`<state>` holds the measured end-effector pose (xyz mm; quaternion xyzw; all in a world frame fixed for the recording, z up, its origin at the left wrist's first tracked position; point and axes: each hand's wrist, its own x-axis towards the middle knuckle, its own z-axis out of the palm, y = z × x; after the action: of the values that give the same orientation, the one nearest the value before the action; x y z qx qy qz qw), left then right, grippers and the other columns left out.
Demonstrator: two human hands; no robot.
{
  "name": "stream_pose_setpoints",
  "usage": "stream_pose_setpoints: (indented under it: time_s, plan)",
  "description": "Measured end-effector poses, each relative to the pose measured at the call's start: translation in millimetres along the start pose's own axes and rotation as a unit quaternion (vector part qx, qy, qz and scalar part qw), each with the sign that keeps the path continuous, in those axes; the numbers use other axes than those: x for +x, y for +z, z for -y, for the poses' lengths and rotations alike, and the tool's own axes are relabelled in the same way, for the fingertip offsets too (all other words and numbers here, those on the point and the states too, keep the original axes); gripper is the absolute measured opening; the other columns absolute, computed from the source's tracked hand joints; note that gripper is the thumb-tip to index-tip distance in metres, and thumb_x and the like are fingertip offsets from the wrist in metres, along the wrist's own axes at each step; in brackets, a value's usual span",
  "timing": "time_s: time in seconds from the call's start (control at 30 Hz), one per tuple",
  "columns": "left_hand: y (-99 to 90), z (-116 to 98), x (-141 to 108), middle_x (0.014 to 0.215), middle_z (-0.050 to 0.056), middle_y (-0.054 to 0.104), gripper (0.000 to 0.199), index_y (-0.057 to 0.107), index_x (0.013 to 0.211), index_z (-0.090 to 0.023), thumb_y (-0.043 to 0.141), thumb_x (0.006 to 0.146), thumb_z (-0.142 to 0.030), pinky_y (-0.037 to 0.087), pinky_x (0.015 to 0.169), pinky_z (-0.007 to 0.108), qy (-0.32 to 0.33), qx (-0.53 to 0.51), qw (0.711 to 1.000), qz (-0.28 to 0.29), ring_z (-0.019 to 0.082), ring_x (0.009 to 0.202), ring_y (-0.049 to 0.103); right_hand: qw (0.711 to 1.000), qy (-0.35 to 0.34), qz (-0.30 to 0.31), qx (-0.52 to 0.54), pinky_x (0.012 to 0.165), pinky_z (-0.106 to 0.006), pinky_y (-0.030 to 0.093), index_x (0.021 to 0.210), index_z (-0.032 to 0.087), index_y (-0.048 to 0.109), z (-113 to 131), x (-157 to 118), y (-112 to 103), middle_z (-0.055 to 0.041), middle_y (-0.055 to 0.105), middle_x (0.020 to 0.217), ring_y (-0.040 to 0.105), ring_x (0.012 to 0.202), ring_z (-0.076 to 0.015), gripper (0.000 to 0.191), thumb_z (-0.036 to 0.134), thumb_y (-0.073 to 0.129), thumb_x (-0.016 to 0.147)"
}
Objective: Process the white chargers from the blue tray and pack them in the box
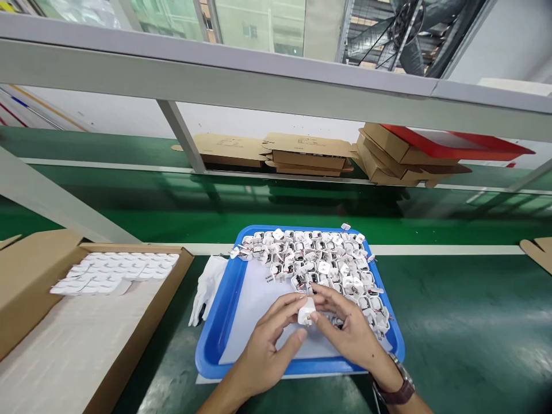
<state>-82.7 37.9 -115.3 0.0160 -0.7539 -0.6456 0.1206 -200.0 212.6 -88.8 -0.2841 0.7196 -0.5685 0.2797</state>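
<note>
A white charger plug [306, 311] is held between my two hands above the front part of a blue tray [209, 339]. My left hand [269, 339] presses its fingertips on the plug's left side, the thumb just below it. With thumb and fingers, my right hand [345, 325] grips the plug from the right. Many open white plug housings [310, 253] with small parts and wires showing crowd the back and right of the tray. White paper [254, 293] lines the tray floor. Part of the housings lies hidden behind my right hand.
Left of the tray stands an open cardboard box [142, 345] with rows of white pieces [125, 267] at its back. A white glove [209, 287] lies between box and tray. Flat cartons [306, 152] and a red tray [457, 144] sit behind the metal frame [259, 80].
</note>
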Motion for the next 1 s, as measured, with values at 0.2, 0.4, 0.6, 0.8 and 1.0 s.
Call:
stream_pose_setpoints:
  time_s: [0.2,0.4,0.6,0.8,1.0]
  plan:
    - [15.6,9.0,0.2,0.135,0.008,0.057,0.043,0.063,0.134,-0.036,0.069,0.095,-0.02,0.064,0.097,0.037,0.01,0.029,0.997,-0.076,0.025,0.119,0.069,1.0,-0.003,0.01,-0.009,0.101,-0.042,0.061,0.149,0.034,0.053,-6.0,-0.8,3.5,-0.004,0.075,0.119,0.074,0.111,-0.0216,0.051,0.034,0.066,0.099]
    - [9.8,0.7,10.5,0.126,0.007,0.07,0.042,0.062,0.133,-0.029,0.07,0.094,-0.018,0.065,0.092,0.034,0.064,0.093,0.988,-0.109,0.023,0.112,0.072,0.999,-0.018,-0.023,-0.022,0.1,-0.043,0.061,0.142,0.028,0.061,-4.1,4.1,1.1,-0.0085,0.076,0.124,0.075,0.111,-0.0241,0.045,0.044,0.064,0.1]
    - [-27.2,-41.0,-5.3,0.116,0.008,0.075,0.045,0.061,0.136,-0.025,0.07,0.093,-0.02,0.063,0.088,0.035,0.091,0.255,0.951,-0.15,0.023,0.099,0.072,0.99,-0.042,-0.092,-0.102,0.096,-0.04,0.064,0.126,0.027,0.072,-5.7,4.5,-4.5,-0.0094,0.079,0.12,0.076,0.112,-0.0272,0.036,0.05,0.063,0.099]
    - [-149.1,-71.9,-40.2,0.12,0.01,0.075,0.039,0.067,0.126,-0.021,0.067,0.092,-0.04,0.062,0.089,0.037,-0.022,0.456,0.85,-0.263,0.027,0.103,0.073,0.983,-0.035,-0.099,-0.151,0.073,-0.028,0.069,0.123,0.033,0.076,-16.8,2.1,-7.7,-0.0064,0.078,0.127,0.072,0.122,-0.031,0.039,0.057,0.064,0.095]
    - [-265.7,-23.6,-52.1,0.116,0.016,0.075,0.04,0.074,0.105,-0.017,0.069,0.08,-0.048,0.062,0.085,0.046,-0.166,0.549,0.785,-0.234,0.038,0.108,0.071,0.982,0.008,-0.125,-0.143,0.058,-0.022,0.066,0.117,0.038,0.079,-10.8,-3.7,-1.5,-0.0011,0.076,0.132,0.061,0.137,-0.0349,0.039,0.063,0.063,0.092]
